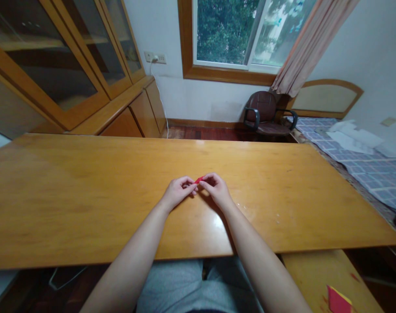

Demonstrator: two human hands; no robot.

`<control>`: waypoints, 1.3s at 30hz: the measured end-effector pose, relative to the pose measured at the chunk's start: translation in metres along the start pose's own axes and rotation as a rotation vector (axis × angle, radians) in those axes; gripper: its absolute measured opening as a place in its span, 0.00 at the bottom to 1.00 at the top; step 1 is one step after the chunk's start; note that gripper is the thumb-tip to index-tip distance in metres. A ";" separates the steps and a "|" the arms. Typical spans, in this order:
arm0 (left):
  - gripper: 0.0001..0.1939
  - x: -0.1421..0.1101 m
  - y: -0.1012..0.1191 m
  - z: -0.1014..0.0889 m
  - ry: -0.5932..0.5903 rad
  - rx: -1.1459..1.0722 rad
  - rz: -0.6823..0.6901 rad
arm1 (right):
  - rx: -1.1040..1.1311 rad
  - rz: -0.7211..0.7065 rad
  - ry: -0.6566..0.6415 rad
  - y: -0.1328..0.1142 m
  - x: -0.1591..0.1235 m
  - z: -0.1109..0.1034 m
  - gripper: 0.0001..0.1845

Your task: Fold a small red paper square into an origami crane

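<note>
Between my two hands is a small red piece (198, 179), perhaps folded paper, mostly covered by my fingers. My left hand (181, 189) pinches its left end with thumb and fingertips. From the other side, my right hand (215, 187) grips the right end between thumb and forefinger. Both hands are close together, just above or resting on the wooden table (103, 187); I cannot tell which. The piece's exact shape is too small to make out.
Small clear specks (277, 217) lie on the table to the right. Red and yellow sheets (339, 300) rest on a lower wooden surface (318, 269) at the bottom right. Beyond the table stand an office chair (264, 113), a glass-doored cabinet (96, 104) and a bed (364, 156).
</note>
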State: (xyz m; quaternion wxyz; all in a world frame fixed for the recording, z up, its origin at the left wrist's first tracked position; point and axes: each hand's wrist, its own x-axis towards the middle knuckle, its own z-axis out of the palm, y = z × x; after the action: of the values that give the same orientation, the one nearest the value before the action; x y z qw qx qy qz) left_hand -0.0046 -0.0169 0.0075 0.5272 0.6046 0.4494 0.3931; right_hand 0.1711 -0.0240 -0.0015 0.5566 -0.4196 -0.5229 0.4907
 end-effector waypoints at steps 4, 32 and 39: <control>0.16 0.000 0.000 -0.001 0.002 -0.014 0.004 | 0.007 0.011 0.021 0.002 0.001 0.001 0.12; 0.16 0.002 0.007 -0.003 -0.067 -0.016 -0.029 | -0.244 -0.069 -0.100 0.000 0.001 -0.004 0.09; 0.14 0.002 0.004 -0.002 -0.058 0.026 -0.017 | -0.214 -0.042 -0.102 -0.001 0.001 -0.003 0.09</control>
State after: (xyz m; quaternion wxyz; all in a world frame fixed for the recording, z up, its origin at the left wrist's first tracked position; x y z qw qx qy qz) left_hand -0.0057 -0.0140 0.0118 0.5356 0.6187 0.4441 0.3649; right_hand 0.1744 -0.0231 -0.0008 0.4912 -0.4401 -0.6087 0.4410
